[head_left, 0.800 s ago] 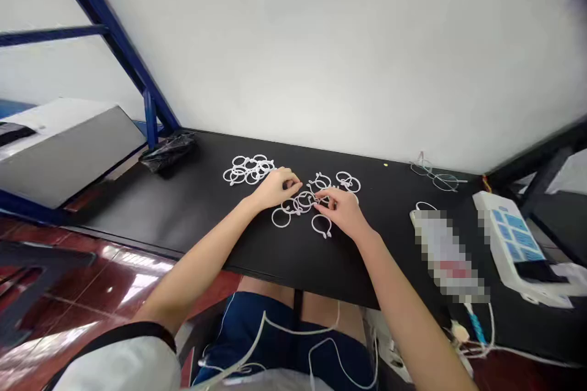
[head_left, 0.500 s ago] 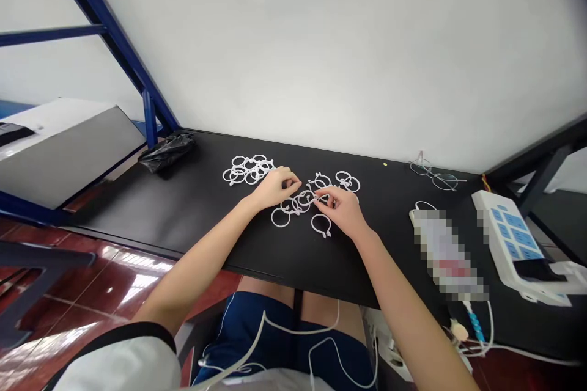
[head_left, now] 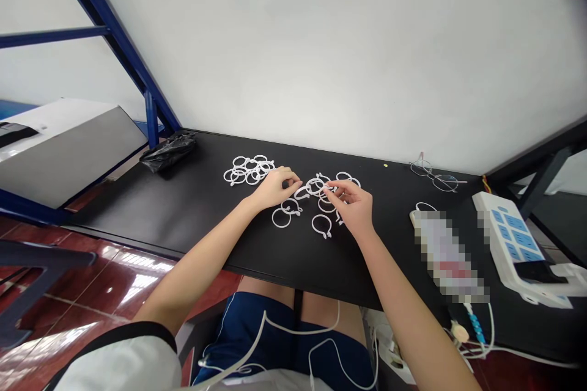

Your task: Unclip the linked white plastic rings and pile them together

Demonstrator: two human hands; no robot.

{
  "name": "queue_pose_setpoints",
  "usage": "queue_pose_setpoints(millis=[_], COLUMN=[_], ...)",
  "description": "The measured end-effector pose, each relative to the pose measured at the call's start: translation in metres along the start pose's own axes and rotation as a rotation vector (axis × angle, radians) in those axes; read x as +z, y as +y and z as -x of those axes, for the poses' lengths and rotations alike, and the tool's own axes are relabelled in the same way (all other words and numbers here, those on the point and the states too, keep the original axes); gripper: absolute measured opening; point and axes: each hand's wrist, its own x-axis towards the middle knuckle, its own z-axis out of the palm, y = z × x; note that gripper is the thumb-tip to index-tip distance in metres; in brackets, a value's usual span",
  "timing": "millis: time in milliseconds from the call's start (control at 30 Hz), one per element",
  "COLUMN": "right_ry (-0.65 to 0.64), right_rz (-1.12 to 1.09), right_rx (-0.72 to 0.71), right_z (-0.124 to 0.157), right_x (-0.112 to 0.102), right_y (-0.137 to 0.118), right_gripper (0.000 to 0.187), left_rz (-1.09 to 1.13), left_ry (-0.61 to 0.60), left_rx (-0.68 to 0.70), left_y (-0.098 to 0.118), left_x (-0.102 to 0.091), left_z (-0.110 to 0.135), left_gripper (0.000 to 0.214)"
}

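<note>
My right hand (head_left: pixel 351 201) is closed in a pinch on a white plastic ring (head_left: pixel 316 187), one of a loose group of white open rings with small knobbed ends. My left hand (head_left: pixel 277 187) is closed, thumb and forefinger together, just left of the held ring. A tilted white ring (head_left: pixel 301 192) lies close to its fingertips; whether they grip anything is hidden. Nearer to me on the table lie a separate ring (head_left: pixel 321 226) and another ring (head_left: pixel 281 217). Beyond my left hand is a pile of overlapping white rings (head_left: pixel 239 175).
The black table (head_left: pixel 192 208) meets a pale wall. To the right are eyeglasses (head_left: pixel 433 175), a phone (head_left: pixel 449 256) with cables and a white power strip (head_left: pixel 513 232). A black plastic bag (head_left: pixel 169 151) lies at the left, beside a blue metal frame (head_left: pixel 123 43).
My right hand has shifted slightly right and away from me, lifting a ring out of the loose group. Several rings there have moved. My left hand stays nearly in place.
</note>
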Motion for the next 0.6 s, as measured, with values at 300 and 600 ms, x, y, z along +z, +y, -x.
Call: queue_pose_setpoints(millis=[300, 600], right_ry=[0.077, 0.074], right_rz=[-0.092, -0.072], right_rx=[0.034, 0.057], right_z=[-0.001, -0.001], right_x=[0.001, 0.001], right_y=[-0.002, 0.000], right_gripper=[0.011, 0.015], left_rz=[0.292, 0.568], left_ry=[-0.085, -0.075], left_rx=[-0.104, -0.260], left_y=[0.015, 0.005], left_x=[-0.003, -0.002], left_z=[0.000, -0.002], left_gripper=[0.031, 0.031])
